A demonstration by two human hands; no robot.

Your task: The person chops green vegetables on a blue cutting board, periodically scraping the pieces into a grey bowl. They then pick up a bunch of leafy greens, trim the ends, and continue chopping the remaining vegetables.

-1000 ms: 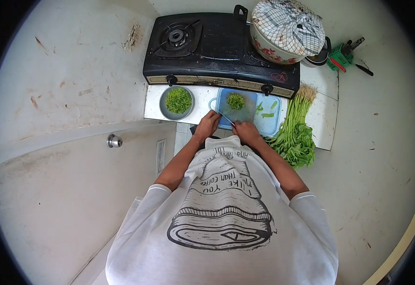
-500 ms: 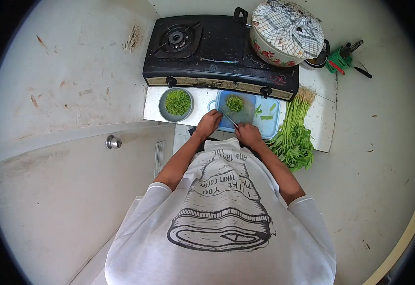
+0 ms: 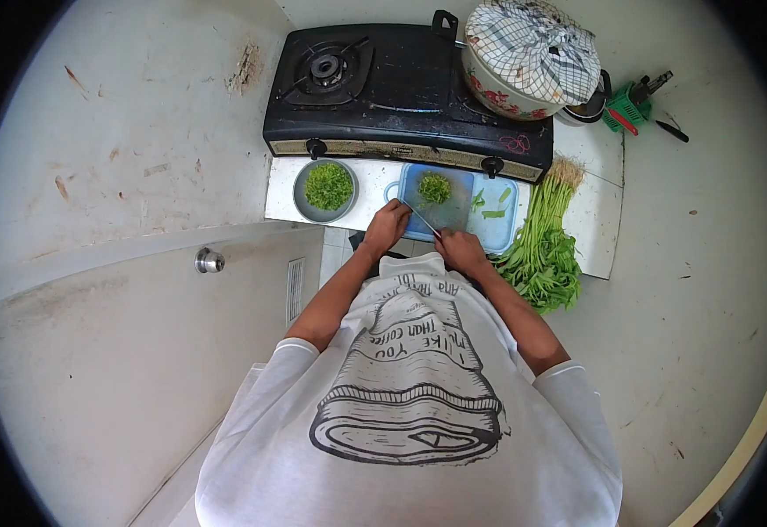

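Observation:
My right hand is wrapped round the handle of a knife, whose thin blade slants up and left over the near edge of a blue cutting board. At the blade's tip is my left hand, its fingers curled together. Whether they pinch the tip or something small is too fine to make out. Beyond the blade, a small heap of chopped greens lies on the board. A few cut green pieces are at the board's right side.
Left of the board stands a grey bowl of chopped greens. A bunch of leafy greens with roots hangs over the counter's front edge at right. Behind are a black gas stove, a cloth-covered pot and a green basket of utensils.
Both hands and the knife stay almost in place, with only a very slight shift. The heap, the bowl and the bunch of greens look the same.

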